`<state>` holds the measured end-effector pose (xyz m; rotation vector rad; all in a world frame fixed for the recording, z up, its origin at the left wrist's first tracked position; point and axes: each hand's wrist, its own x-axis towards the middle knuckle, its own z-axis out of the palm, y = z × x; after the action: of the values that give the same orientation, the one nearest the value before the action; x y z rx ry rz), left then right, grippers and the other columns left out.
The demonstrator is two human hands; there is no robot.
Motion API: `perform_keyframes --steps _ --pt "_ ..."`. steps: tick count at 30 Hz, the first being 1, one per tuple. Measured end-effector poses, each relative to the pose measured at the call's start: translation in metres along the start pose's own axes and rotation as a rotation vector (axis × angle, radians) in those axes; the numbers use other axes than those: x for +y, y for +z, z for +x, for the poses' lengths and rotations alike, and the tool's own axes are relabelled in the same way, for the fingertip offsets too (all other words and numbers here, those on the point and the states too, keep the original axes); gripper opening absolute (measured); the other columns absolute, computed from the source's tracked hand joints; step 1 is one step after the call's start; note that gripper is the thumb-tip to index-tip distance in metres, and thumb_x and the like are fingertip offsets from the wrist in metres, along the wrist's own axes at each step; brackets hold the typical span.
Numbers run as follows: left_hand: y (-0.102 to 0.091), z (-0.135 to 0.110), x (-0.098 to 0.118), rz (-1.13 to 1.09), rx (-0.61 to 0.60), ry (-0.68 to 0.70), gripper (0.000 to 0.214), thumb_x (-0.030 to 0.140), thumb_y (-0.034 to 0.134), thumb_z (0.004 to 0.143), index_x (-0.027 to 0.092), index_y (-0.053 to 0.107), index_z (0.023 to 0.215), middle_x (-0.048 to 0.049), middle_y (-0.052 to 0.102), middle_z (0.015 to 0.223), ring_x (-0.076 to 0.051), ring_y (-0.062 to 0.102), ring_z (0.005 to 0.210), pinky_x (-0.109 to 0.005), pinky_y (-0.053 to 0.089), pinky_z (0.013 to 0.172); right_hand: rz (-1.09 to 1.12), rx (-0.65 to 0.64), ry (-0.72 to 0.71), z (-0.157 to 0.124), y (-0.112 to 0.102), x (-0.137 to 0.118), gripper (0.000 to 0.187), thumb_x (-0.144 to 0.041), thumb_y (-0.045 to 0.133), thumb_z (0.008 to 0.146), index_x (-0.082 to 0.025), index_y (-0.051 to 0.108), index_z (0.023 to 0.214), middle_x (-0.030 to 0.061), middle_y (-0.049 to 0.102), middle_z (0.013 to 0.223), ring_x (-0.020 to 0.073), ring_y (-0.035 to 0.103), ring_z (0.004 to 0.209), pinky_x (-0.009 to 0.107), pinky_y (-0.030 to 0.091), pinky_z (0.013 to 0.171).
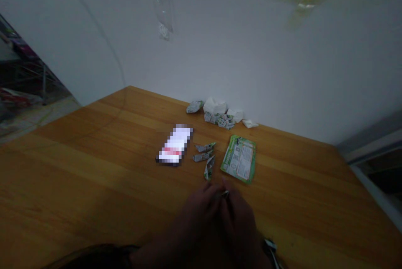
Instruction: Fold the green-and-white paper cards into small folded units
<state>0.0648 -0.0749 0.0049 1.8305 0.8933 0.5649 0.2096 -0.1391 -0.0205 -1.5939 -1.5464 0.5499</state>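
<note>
Head view: left hand (197, 214), right hand (240, 214) close together, fingers (216, 193) pinching small folded paper (224, 194); green packet (238, 159) flat ahead.

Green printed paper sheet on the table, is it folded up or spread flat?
Spread flat: the green printed paper sheet lies on the wooden table with its whole printed face showing.

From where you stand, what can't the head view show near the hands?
Small shiny piece: mostly hidden by the left hand and right hand.
Bright rectangular object: pixelated, cannot be identified.
Green printed packet: text too small.
Clear plastic film: blurred, cut off by the top edge.
</note>
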Motion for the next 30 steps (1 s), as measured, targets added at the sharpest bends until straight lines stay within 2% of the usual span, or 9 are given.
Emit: perform_keyframes --steps 3,6,9,11,13,15,18,23,30 --pt "-0.006 0.003 0.004 0.152 0.066 0.019 0.022 0.022 0.047 0.088 0.020 0.066 0.098 -0.0084 0.056 0.110 -0.020 0.059 0.093 -0.030 0.048 0.082 0.001 -0.001 -0.059 -0.001 0.000 -0.001 0.047 -0.022 0.046 0.092 -0.019 0.046 0.138 0.0118 0.058 0.132 0.0261 0.055 0.119 0.040 0.046 0.099" --pt "-0.008 0.004 0.003 0.105 0.062 0.050 0.026 0.029 0.042 0.092 0.018 0.065 0.090 -0.0073 0.061 0.098 -0.019 0.060 0.085 -0.029 0.047 0.078 0.113 0.090 0.013 -0.001 -0.001 0.001 0.042 -0.026 0.045 0.093 -0.021 0.050 0.134 0.0096 0.059 0.130 0.0245 0.057 0.118 0.037 0.047 0.098" --pt "-0.004 0.003 -0.001 -0.141 0.074 -0.039 0.028 0.034 0.039 0.095 0.019 0.057 0.110 -0.0012 0.062 0.077 -0.016 0.059 0.069 -0.025 0.048 0.065 0.287 0.139 0.157 0.003 -0.003 0.003 0.037 -0.033 0.050 0.092 -0.023 0.058 0.127 0.0078 0.061 0.130 0.0239 0.058 0.117 0.037 0.047 0.098" --pt "-0.002 0.002 -0.003 -0.256 0.085 -0.076 0.035 0.037 0.041 0.095 0.020 0.047 0.125 0.0011 0.061 0.073 -0.015 0.058 0.064 -0.023 0.047 0.058 0.404 0.087 0.215 0.008 -0.007 0.004 0.036 -0.037 0.053 0.090 -0.023 0.062 0.122 0.0077 0.062 0.128 0.0247 0.057 0.118 0.039 0.047 0.099" --pt "-0.003 0.002 -0.004 -0.221 0.079 -0.019 0.033 0.034 0.044 0.094 0.021 0.049 0.124 -0.0013 0.065 0.083 -0.016 0.061 0.073 -0.025 0.049 0.065 0.492 0.013 0.236 0.013 -0.011 0.006 0.036 -0.041 0.056 0.088 -0.023 0.065 0.118 0.0080 0.064 0.125 0.0258 0.058 0.117 0.042 0.047 0.099" --pt "-0.007 0.001 -0.005 -0.121 0.058 0.077 0.027 0.029 0.046 0.094 0.022 0.059 0.116 -0.0051 0.066 0.102 -0.018 0.061 0.093 -0.029 0.048 0.083 0.541 -0.060 0.230 0.017 -0.017 0.007 0.039 -0.042 0.061 0.084 -0.024 0.065 0.118 0.0080 0.064 0.125 0.0268 0.057 0.118 0.044 0.044 0.100" --pt "-0.013 0.001 -0.009 -0.046 0.006 0.129 0.032 0.026 0.053 0.090 0.025 0.060 0.122 -0.0063 0.063 0.119 -0.021 0.057 0.109 -0.034 0.043 0.097 0.564 -0.166 0.208 0.019 -0.025 0.007 0.051 -0.040 0.072 0.076 -0.026 0.061 0.124 0.0072 0.060 0.130 0.0276 0.055 0.120 0.046 0.042 0.102" --pt "-0.016 0.001 -0.011 -0.043 -0.038 0.088 0.059 0.035 0.074 0.074 0.028 0.055 0.129 -0.0075 0.061 0.125 -0.025 0.056 0.113 -0.037 0.044 0.097 0.531 -0.262 0.201 0.019 -0.034 0.007 0.059 -0.034 0.075 0.073 -0.030 0.055 0.129 0.0059 0.054 0.137 0.0273 0.050 0.125 0.046 0.041 0.103" --pt "-0.019 0.000 -0.005 -0.039 -0.016 0.024 0.052 0.035 0.069 0.078 0.027 0.057 0.127 -0.0080 0.060 0.128 -0.026 0.055 0.116 -0.041 0.041 0.102 0.499 -0.245 0.200 0.019 -0.034 0.006 0.054 -0.038 0.072 0.076 -0.030 0.057 0.128 0.0057 0.052 0.138 0.0273 0.048 0.128 0.049 0.036 0.105"
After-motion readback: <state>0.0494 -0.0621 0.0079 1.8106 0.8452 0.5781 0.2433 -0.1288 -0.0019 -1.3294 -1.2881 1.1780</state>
